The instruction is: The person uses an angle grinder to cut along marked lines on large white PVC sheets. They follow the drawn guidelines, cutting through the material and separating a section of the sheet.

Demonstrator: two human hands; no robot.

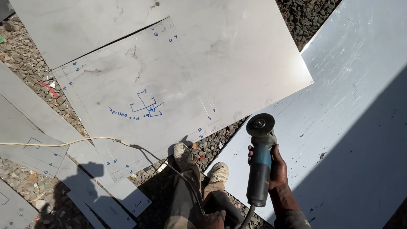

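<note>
head view, looking down at a person standing on gravel (34, 59) among steel sheets. right hand (276, 166): its grip is closed around the body of a blue and grey angle grinder (259, 163), fingers wrapped from the far side, thumb side toward the camera. the grinder lies lengthwise in the grip; its disc (260, 124) stands beyond the knuckles, away from the person, and its tail end sticks out on the wrist side, where the power cord (144, 149) leaves it. the disc hangs over the edge of a large bright metal sheet (347, 127) that spreads to the right of the grip and is partly in shadow. left hand (214, 219): low at the frame's bottom edge, beside the knee and left of the grinder's tail; whether its grip holds anything cannot be told. two worn shoes (183, 154) stand on the gravel just left of the right grip. further left and beyond lies a marked sheet (169, 80) with blue pen lines and a small sketch; the cord runs across its near corner to the left edge. smaller offcuts (29, 140) lie at far left.
</note>
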